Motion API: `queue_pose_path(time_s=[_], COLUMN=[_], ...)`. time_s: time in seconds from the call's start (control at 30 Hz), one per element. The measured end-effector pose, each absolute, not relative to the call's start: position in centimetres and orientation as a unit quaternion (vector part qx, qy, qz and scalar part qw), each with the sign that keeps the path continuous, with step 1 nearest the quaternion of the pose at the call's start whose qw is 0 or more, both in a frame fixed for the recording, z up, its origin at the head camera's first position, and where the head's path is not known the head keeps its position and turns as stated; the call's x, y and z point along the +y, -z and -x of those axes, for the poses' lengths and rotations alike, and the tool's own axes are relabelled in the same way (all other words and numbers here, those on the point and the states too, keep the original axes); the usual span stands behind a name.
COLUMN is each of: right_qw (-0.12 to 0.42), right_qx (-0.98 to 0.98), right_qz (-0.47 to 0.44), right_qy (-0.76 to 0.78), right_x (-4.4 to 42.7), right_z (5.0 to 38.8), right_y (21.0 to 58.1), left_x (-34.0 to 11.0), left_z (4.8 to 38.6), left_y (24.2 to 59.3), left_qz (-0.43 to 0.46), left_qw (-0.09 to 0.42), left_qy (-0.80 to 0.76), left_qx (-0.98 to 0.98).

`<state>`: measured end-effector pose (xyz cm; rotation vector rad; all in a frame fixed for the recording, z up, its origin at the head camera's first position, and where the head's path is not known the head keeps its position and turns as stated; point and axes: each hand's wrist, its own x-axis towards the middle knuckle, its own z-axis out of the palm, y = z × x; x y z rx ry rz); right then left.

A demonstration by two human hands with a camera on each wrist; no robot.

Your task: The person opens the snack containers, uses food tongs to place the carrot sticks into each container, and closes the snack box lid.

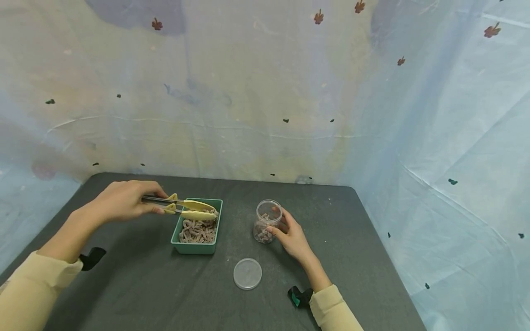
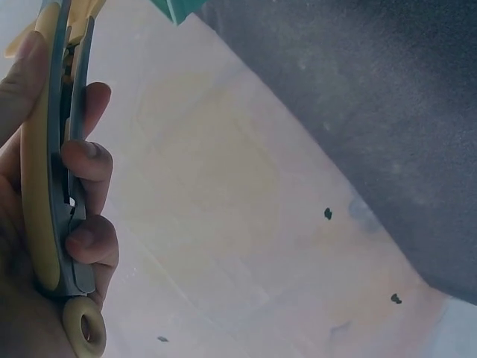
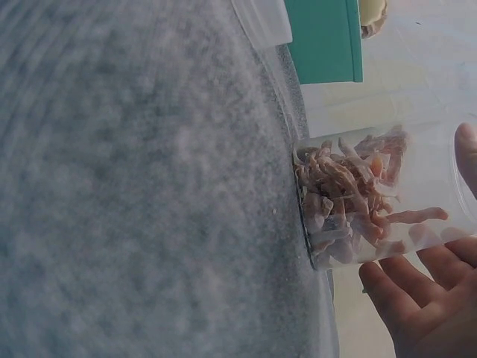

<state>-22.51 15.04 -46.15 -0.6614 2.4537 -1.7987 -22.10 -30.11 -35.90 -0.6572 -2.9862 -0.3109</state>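
My left hand (image 1: 127, 200) grips a pair of yellow-and-metal tongs (image 1: 198, 215) by the handles; in the left wrist view, fingers and thumb wrap round them. The tong tips are over the far part of a green rectangular box (image 1: 192, 249), with brownish strips between or just under them. More twisted brownish strips (image 1: 196, 232) lie inside the box. My right hand (image 1: 293, 236) holds a clear open jar (image 1: 268, 211) round its side, thumb in front. The jar stands upright on the table, partly filled with similar strips (image 3: 343, 186).
A round clear lid (image 1: 247, 274) lies flat on the dark table (image 1: 178, 294), nearer me than the box and jar. A pale patterned sheet (image 1: 248, 92) hangs behind the table and along its right side.
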Motion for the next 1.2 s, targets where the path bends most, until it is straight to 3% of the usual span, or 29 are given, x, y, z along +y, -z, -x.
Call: queue_pose_path(time_s=[1.2], right_qw=[0.017], right_qx=[0.786], right_qz=[0.213], right_qy=[0.58], right_x=[15.02], right_z=[22.45], right_y=[46.13], left_x=[-30.46], left_z=[21.81], left_y=[35.22], left_qz=[0.19], left_qw=[0.047], left_qy=[0.113], left_qx=[-0.974])
